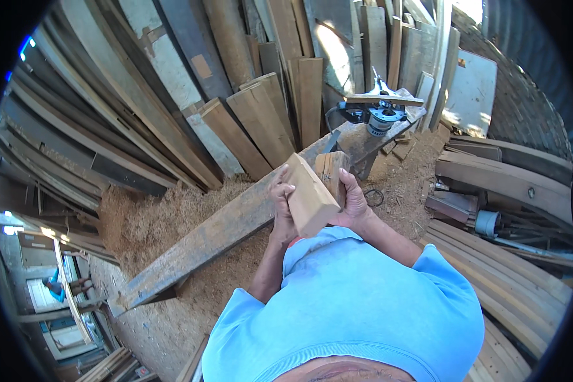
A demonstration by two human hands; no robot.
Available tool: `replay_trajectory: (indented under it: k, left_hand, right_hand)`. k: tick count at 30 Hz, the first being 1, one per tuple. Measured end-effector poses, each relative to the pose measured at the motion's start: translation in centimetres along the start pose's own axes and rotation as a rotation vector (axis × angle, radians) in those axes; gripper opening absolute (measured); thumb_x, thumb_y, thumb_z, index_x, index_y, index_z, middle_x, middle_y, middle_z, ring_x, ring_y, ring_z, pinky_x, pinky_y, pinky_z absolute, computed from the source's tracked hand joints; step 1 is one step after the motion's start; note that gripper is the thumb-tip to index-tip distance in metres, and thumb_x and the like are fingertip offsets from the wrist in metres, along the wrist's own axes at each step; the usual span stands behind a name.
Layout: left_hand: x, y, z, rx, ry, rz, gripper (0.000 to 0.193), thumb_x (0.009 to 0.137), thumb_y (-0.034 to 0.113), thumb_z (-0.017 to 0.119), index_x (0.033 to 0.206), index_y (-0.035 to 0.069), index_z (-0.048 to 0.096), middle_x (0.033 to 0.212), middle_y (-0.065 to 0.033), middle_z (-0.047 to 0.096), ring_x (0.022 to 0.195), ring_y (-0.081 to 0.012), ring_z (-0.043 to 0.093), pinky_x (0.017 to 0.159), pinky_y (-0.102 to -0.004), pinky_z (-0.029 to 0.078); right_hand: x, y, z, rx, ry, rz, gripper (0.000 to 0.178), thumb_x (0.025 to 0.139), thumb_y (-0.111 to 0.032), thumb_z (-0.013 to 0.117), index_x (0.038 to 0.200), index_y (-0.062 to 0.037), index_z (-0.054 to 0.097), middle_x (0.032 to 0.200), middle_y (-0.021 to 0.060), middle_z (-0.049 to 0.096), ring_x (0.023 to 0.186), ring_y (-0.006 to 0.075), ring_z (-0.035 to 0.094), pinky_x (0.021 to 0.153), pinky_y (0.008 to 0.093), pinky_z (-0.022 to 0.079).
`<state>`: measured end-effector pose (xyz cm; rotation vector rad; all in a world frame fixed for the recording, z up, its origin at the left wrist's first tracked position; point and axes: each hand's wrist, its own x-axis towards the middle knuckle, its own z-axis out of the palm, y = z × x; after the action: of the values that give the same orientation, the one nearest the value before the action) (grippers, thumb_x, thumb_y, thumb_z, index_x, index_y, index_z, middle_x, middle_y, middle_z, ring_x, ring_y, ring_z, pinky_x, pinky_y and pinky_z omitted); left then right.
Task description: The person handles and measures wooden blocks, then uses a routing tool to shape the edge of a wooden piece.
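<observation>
My left hand (282,202) is closed round a pale wooden block (309,196), with the thumb on its upper face. My right hand (355,202) grips a shorter, browner wooden block (328,164), its thumb over the near edge. The two blocks sit side by side in front of my chest and seem to touch. Both are held up over a long worn wooden beam (216,224) that runs diagonally beneath them. Where the fingers wrap under the wood, they are hidden.
A power tool (382,118) with a silver body rests on the beam's far right end. Upright boards (261,121) lean along the back. Wood shavings (153,223) heap beside the beam, and stacked planks (503,286) lie at the right. Another person (58,290) is far left.
</observation>
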<state>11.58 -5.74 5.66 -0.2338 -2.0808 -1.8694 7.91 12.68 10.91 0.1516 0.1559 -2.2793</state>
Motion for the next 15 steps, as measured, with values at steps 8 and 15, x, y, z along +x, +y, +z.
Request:
replay_trajectory:
  k: [8,15]
  left_hand:
    - [3.8,2.4,-6.7,-0.424,-0.38,-0.162,0.075,0.08,0.023,0.079,0.141,0.019,0.035,0.162,-0.02,0.021,0.153,-0.0319,0.016,0.123,-0.0467,0.017]
    - [6.4,2.5,-7.8,-0.481,-0.148,-0.406,0.077,0.095,0.038,0.058,0.154,0.009,0.018,0.148,-0.0206,0.038,0.137,-0.0305,0.043,0.111,-0.0456,0.04]
  right_hand:
    - [1.6,1.8,0.6,-0.275,-0.124,-0.168,0.077,0.088,-0.037,0.07,0.148,-0.003,0.036,0.137,0.0175,0.056,0.125,0.029,0.058,0.106,0.0463,0.049]
    - [6.7,5.4,1.9,-1.086,0.039,-0.357,0.08,0.083,-0.02,0.077,0.147,0.0,0.034,0.129,0.0109,0.055,0.123,0.0208,0.054,0.106,0.0379,0.045]
